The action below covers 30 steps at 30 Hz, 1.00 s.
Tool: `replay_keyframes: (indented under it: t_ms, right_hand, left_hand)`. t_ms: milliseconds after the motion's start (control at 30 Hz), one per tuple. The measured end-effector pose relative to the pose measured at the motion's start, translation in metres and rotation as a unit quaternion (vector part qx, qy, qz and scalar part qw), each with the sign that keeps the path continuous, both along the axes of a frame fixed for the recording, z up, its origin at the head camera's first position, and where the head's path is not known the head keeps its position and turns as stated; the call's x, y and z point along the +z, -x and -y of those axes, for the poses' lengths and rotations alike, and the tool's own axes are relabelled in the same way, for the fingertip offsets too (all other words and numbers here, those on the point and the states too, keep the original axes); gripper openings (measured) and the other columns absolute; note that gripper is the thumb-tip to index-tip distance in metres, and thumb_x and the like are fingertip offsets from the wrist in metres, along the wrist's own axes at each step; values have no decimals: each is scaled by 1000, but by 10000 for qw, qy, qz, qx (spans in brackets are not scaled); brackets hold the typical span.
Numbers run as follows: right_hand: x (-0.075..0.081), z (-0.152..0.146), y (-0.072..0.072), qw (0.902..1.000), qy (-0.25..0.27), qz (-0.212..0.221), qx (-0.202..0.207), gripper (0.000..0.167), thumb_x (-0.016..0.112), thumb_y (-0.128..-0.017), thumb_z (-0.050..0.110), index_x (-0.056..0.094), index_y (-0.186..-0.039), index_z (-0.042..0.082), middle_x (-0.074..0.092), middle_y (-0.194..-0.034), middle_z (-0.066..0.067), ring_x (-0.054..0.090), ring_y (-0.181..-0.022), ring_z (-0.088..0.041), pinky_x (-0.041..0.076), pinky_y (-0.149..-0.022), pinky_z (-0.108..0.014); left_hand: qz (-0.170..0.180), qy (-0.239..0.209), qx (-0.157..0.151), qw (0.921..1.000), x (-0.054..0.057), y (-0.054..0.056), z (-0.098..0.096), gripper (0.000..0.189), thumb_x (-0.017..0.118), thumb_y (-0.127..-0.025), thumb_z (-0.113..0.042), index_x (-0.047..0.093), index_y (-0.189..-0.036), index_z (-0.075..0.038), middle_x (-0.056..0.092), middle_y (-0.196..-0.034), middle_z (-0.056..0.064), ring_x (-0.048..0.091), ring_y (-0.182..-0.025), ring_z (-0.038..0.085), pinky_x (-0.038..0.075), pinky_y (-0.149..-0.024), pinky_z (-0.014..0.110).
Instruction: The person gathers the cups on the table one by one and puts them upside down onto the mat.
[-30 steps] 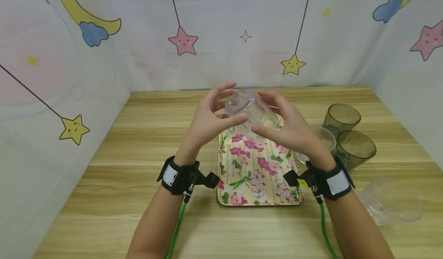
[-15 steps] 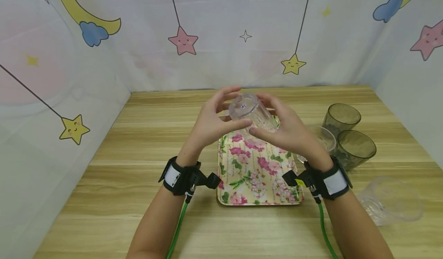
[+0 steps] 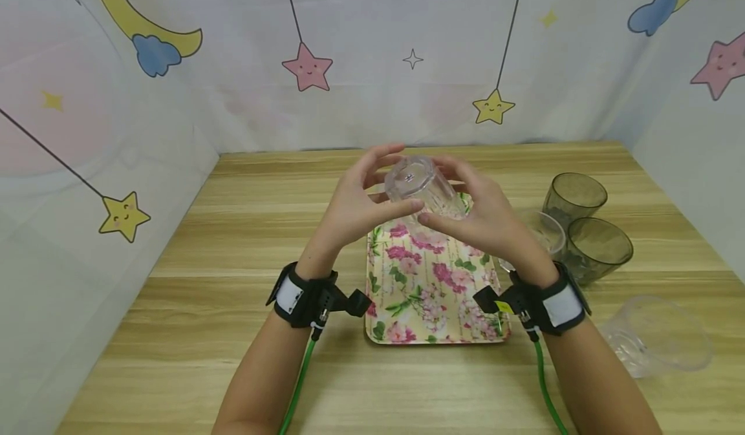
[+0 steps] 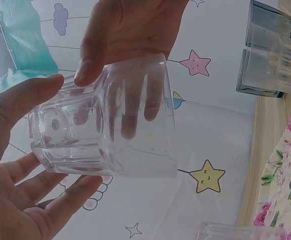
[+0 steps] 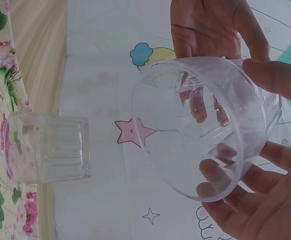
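A clear tumbler [image 3: 412, 180] is held in the air over the far end of the floral tray [image 3: 401, 318], tilted with its faceted base towards the head camera. My left hand [image 3: 357, 202] grips it near the base, thumb on the near side and fingers behind. From the right, my right hand [image 3: 480, 209] grips the same tumbler, its thumb close to the left one. The right wrist view looks into its open mouth [image 5: 185, 135]. Another clear tumbler [image 5: 48, 147] stands upside down on the tray in that view.
Two smoky dark tumblers [image 3: 576, 192] and a clear tumbler [image 3: 544, 228] stand right of the tray. Nearer the front right, another clear tumbler [image 3: 658, 338] is partly hidden by the right forearm. A printed cloth wall [image 3: 361, 118] encloses the wooden table [image 3: 262, 222].
Over the last second the held tumbler has shifted slightly right and down, and its base has turned more towards the head camera. Both hands have kept their grip; the last half second shows almost no movement.
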State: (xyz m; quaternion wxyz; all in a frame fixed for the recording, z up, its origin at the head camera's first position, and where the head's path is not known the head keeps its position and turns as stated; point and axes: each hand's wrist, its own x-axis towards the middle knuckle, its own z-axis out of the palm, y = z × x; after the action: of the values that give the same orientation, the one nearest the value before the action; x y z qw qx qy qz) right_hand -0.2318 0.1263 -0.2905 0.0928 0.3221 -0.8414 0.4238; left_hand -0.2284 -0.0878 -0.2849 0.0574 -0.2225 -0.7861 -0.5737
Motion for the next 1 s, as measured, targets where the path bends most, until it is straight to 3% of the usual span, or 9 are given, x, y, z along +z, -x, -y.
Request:
replay_keyframes:
  t_ms: [167, 467, 633, 800, 1000]
  right_hand:
    - [0, 0, -1, 9996, 158, -5, -215, 73, 79, -78, 23, 44, -141, 15, 58, -134, -12, 54, -124, -28, 48, -104, -49]
    - [1, 0, -3, 9985, 362, -90, -391, 71, 80, -76, 22, 48, -139, 17, 59, -132, -11, 55, -123, -28, 48, -103, -50]
    - [0, 1, -4, 9968, 647, -209, -425, 70, 82, -74, 18, 51, -137, 16, 60, -133, -10, 55, -123, -27, 48, -102, -50]
    - [-1, 3, -3, 9924, 1051, -442, -461, 69, 83, -71, 14, 55, -134, 16, 61, -132, -7, 57, -120, -24, 49, -101, -48]
    - [-2, 4, -2, 9861, 1356, -747, -595, 69, 85, -68, 12, 56, -132, 15, 62, -131, -4, 60, -114, -20, 51, -97, -41]
  left_hand:
    - [-13, -41, -55, 10000, 0, 0, 0, 73, 79, -78, -16, 43, -141, -27, 50, -144, 2, 57, -122, 22, 52, -101, 43]
    - [-37, -151, -175, 9997, 0, 0, -1, 75, 77, -80, -12, 40, -143, -24, 49, -146, 1, 56, -123, 22, 54, -99, 43]
    - [53, -289, -96, 9995, 0, -1, -3, 78, 77, -79, -13, 36, -145, -26, 48, -146, 0, 54, -125, 20, 52, -101, 43]
    - [130, -403, 7, 9991, -1, -1, -6, 77, 76, -80, -14, 37, -144, -26, 48, -145, 2, 55, -125, 20, 53, -101, 39]
    - [142, -464, -97, 9988, -2, -1, -8, 74, 76, -80, -11, 39, -143, -21, 50, -141, 5, 55, -124, 21, 54, -100, 36]
